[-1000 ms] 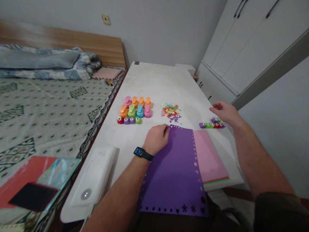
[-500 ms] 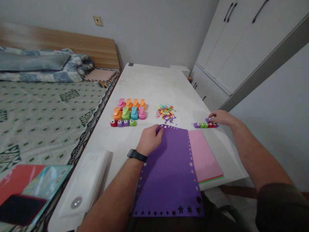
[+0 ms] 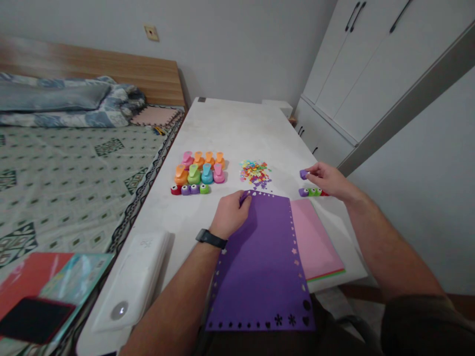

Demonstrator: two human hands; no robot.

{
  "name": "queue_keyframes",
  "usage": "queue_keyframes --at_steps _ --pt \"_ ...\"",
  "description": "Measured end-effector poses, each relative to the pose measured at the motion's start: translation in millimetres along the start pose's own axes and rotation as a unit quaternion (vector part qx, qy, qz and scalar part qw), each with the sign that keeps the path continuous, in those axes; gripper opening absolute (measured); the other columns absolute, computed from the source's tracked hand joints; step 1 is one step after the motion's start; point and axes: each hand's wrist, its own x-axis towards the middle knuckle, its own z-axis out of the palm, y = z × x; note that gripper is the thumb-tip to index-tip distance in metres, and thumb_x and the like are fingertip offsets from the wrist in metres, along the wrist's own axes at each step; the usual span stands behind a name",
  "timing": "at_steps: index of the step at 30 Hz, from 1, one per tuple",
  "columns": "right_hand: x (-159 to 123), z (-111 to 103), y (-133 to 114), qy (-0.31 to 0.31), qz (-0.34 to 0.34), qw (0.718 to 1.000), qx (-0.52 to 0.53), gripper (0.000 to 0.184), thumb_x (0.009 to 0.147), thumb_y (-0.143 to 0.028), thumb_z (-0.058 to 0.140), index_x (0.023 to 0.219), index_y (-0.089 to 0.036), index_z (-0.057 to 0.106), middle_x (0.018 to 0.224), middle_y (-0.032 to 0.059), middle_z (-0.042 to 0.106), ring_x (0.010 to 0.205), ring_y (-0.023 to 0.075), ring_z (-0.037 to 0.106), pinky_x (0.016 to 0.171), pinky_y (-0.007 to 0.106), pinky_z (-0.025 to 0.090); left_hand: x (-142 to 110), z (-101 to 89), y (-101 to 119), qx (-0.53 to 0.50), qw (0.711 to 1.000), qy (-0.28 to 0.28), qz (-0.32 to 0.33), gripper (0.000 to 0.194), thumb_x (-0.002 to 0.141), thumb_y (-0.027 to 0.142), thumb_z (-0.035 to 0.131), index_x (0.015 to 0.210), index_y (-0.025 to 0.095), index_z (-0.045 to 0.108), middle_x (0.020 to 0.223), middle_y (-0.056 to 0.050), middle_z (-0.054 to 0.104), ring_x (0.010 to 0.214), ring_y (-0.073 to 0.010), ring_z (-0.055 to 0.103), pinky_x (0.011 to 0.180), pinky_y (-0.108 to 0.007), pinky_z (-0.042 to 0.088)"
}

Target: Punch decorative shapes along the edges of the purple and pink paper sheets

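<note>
My left hand [image 3: 230, 213] pinches the top left corner of a purple sheet [image 3: 261, 262], whose borders are punched with small shapes such as hearts and flowers. The sheet's lower end hangs over the near table edge. Between the fingertips of my right hand [image 3: 326, 179] is a small purple craft punch [image 3: 304, 174], raised above a row of small punches [image 3: 313, 192] in purple, green and red. My right hand partly hides that row's right end. A stack of coloured sheets with pink on top [image 3: 315, 237] lies under the purple sheet's right side.
Larger craft punches [image 3: 194, 174] stand in rows at left, with small ones [image 3: 190, 189] in front. A heap of colourful paper cutouts [image 3: 255, 173] lies mid-table. Nearer are a white device [image 3: 131, 282] and, beyond the table's left edge, a black phone [image 3: 37, 319]. Cabinets [image 3: 356, 74] line the right.
My right hand has lifted the small purple punch and moved left with it, away from the right end of the row. My left hand has stayed on the sheet's corner.
</note>
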Motion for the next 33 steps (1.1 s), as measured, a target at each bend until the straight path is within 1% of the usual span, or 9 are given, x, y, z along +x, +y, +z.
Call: queue_keyframes --at_steps 4,6,9,13,18,22,25,30,33 --pt "-13 28 -35 -0.081 -0.011 0.989 0.123 0.035 0.082 -0.049 0.073 0.103 -0.023 0.063 0.094 0.0072 0.073 0.075 0.0184 0.065 0.065 0.034 0.055 0 -0.2 0 -0.014 1.0 0.0 -0.01 0.031 0.098 0.04 0.047 0.08 0.019 0.062 0.07 -0.004 0.066 0.063 -0.016 0.054 0.059 -0.028 0.027" --pt "-14 38 -43 -0.108 -0.017 0.981 0.162 0.037 0.079 -0.043 0.077 0.106 -0.021 0.064 0.099 0.0075 0.072 0.08 0.0171 0.065 0.073 0.034 0.056 1 -0.5 0 -0.019 1.0 0.001 -0.011 0.032 0.098 0.04 0.047 0.079 0.019 0.062 0.07 -0.003 0.065 0.063 -0.0162 0.054 0.059 -0.028 0.028" --pt "-10 50 -44 -0.146 -0.015 0.969 0.199 0.047 0.075 -0.032 0.081 0.117 -0.021 0.065 0.113 0.0083 0.069 0.093 0.0174 0.065 0.087 0.035 0.054 1 -1.5 1 -0.026 1.0 0.005 -0.005 0.033 0.098 0.04 0.047 0.079 0.019 0.062 0.07 -0.003 0.065 0.064 -0.0162 0.054 0.059 -0.028 0.029" --pt "-5 59 -35 -0.195 0.002 0.959 0.206 0.047 0.075 -0.03 0.08 0.12 -0.02 0.068 0.104 0.0068 0.071 0.089 0.0184 0.065 0.084 0.036 0.054 1 -2.6 2 -0.036 0.999 0.005 -0.006 0.032 0.098 0.04 0.047 0.081 0.018 0.064 0.073 -0.003 0.067 0.064 -0.016 0.055 0.059 -0.028 0.031" --pt "-2 60 -29 -0.204 -0.024 0.965 0.164 0.044 0.076 -0.032 0.08 0.117 -0.022 0.071 0.102 0.0057 0.072 0.09 0.0193 0.065 0.086 0.036 0.053 1 -2.8 4 -0.046 0.999 0.004 -0.009 0.032 0.098 0.04 0.048 0.081 0.018 0.064 0.069 -0.002 0.066 0.063 -0.0155 0.055 0.059 -0.028 0.031" --pt "-1 59 -28 -0.196 -0.036 0.97 0.136 0.044 0.076 -0.035 0.079 0.118 -0.023 0.072 0.103 0.0058 0.072 0.092 0.0205 0.066 0.09 0.038 0.052 1 -2.9 4 -0.055 0.998 -0.005 -0.016 0.033 0.098 0.041 0.048 0.083 0.018 0.065 0.072 -0.002 0.067 0.066 -0.0155 0.056 0.061 -0.027 0.032" --pt "-1 58 -28 -0.188 -0.035 0.973 0.128 0.045 0.077 -0.036 0.079 0.119 -0.023 0.071 0.105 0.0064 0.073 0.094 0.0211 0.065 0.091 0.039 0.052 1 -3.4 4 -0.06 0.998 -0.005 -0.017 0.032 0.098 0.041 0.048 0.084 0.017 0.065 0.073 -0.003 0.067 0.065 -0.0153 0.055 0.06 -0.027 0.032" --pt "-2 57 -28 -0.212 -0.036 0.968 0.131 0.044 0.078 -0.037 0.078 0.119 -0.023 0.072 0.105 0.0068 0.072 0.096 0.0217 0.064 0.091 0.038 0.052 2 -4.0 4 -0.055 0.998 -0.003 -0.017 0.032 0.098 0.04 0.048 0.081 0.018 0.064 0.072 -0.002 0.066 0.064 -0.0153 0.055 0.06 -0.027 0.031" --pt "-3 56 -29 -0.212 -0.027 0.966 0.143 0.044 0.077 -0.037 0.079 0.118 -0.023 0.072 0.104 0.0069 0.072 0.094 0.0215 0.064 0.089 0.039 0.052 2 -3.8 4 -0.05 0.999 -0.003 -0.021 0.033 0.098 0.04 0.048 0.08 0.018 0.063 0.07 -0.002 0.065 0.063 -0.0153 0.054 0.06 -0.027 0.03"
